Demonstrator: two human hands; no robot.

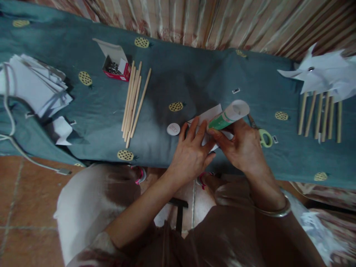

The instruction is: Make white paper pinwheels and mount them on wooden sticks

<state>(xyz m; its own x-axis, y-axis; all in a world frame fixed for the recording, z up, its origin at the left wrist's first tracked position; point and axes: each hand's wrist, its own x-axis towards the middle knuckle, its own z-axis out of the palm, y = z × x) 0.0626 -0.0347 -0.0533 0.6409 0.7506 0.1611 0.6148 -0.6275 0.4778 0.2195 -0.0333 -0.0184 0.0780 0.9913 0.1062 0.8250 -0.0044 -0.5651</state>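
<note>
My right hand (241, 142) is wrapped round a green and white glue stick (226, 118), tilted with its lower end on a piece of white paper (210, 112). The fingers of my left hand (194, 146) lie flat on that paper, pressing it to the cloth. Just left of those fingertips rests a round white cap (173, 129). Scissors with light green handles (265, 138) lie close to the right hand, partly hidden behind it. Both hands cover much of the paper.
Several wooden sticks (135, 104) lie left of my hands, beside a red box (118, 70) of small metal pieces. A stack of white paper sheets (36, 85) and a cable (12, 122) are far left. White paper pinwheels (319, 72) on sticks lie far right.
</note>
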